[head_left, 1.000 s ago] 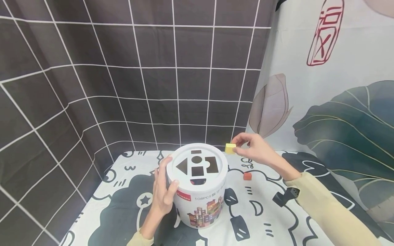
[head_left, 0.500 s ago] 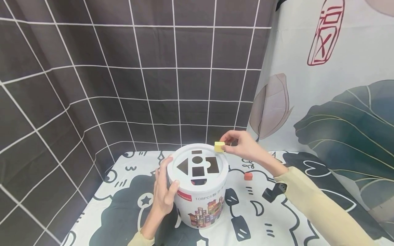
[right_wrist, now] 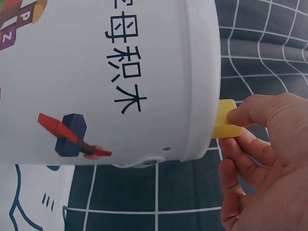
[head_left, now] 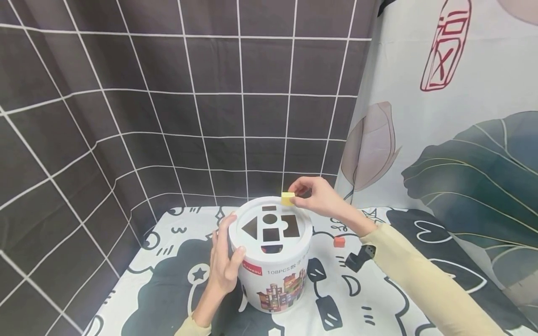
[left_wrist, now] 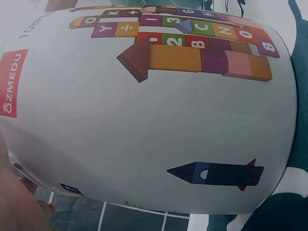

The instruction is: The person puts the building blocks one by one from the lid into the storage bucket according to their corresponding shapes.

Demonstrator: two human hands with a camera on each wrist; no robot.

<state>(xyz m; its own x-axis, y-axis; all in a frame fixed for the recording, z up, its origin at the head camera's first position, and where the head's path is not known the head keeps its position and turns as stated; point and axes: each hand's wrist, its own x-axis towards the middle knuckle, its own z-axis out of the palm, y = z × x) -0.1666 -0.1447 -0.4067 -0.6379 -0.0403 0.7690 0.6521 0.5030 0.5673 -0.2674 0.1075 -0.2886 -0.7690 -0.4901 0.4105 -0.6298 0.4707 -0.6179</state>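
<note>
A white round bucket point(head_left: 269, 280) with a shape-sorter lid point(head_left: 249, 246) stands upright on the patterned cloth. The lid has several cut-outs, among them a triangle, a circle and a square. My left hand point(head_left: 224, 261) holds the bucket's left side, fingers and thumb around the rim. In the left wrist view only part of that hand point(left_wrist: 24, 197) shows beside the bucket's printed wall. Between thumb and fingers my right hand point(head_left: 317, 196) pinches a yellow block point(head_left: 287, 199) over the lid's back edge. In the right wrist view the block point(right_wrist: 226, 131) overlaps the rim side.
A small red block point(head_left: 339, 242) lies on the cloth point(head_left: 357, 317) right of the bucket. Behind the cloth hangs a dark grid-patterned curtain point(head_left: 214, 112), with a white leaf-printed one point(head_left: 403, 70) to the right. A black wrist device point(head_left: 360, 257) sits at the right sleeve.
My right hand has moved left with the yellow block, from beyond the bucket's right side to above the lid's back edge. The left hand and bucket have stayed in place.
</note>
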